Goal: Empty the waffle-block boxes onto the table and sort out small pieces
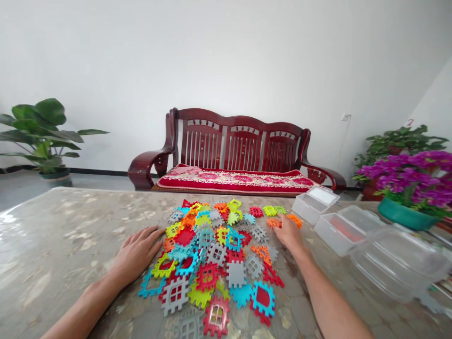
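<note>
My left hand [139,249] lies flat and open on the table [63,235], fingertips touching the left edge of the tile pile [215,254], my right hand [287,233] reaches loosely open onto orange tiles [282,221] at the pile's far right, clear boxes [328,216] just beyond it

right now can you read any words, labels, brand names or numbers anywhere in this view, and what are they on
"2": a small reddish mark on the white wall at far right, above the leafy plant; it looks like this digit but is faint, so not certain.
Clear plastic boxes: no label readable.
Plastic interlocking tiles on the table: no print visible.
Nothing else legible on the wooden bench or its red cushion.
</note>
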`<state>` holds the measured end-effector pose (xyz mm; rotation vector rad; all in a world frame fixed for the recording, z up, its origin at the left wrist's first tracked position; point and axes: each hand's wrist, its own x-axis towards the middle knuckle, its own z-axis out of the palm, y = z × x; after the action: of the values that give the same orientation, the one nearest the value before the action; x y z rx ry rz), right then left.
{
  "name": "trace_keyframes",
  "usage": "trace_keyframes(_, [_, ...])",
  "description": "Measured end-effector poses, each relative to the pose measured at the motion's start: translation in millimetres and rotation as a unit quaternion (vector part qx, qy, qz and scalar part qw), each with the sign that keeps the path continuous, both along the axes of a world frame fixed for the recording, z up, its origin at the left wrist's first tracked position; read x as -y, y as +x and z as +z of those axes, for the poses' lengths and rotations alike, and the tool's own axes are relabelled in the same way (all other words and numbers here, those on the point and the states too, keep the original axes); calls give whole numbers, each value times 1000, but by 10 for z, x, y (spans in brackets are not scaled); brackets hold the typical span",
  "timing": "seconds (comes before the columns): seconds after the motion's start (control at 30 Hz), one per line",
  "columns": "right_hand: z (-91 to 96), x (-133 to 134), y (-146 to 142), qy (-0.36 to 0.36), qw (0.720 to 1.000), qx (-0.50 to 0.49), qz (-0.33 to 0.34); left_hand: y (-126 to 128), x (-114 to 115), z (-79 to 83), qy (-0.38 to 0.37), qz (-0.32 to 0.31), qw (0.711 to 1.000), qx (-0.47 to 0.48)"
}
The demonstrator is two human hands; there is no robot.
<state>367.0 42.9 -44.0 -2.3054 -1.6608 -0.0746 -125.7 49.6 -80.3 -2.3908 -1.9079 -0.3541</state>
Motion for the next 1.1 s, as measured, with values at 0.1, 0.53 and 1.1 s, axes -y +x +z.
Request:
trace_keyframes(0.1, [-16, -22, 34, 16, 1000, -12, 11, 4, 2, 3, 4, -3, 1000, 6])
trace_keyframes(0.53, [53, 29, -151, -10, 998, 46, 35, -1, 6, -4, 5, -4, 1000, 13])
trace_keyframes(1.1, [74, 57, -160, -12, 998, 57, 19, -6, 6, 13, 11, -9, 1000, 18])
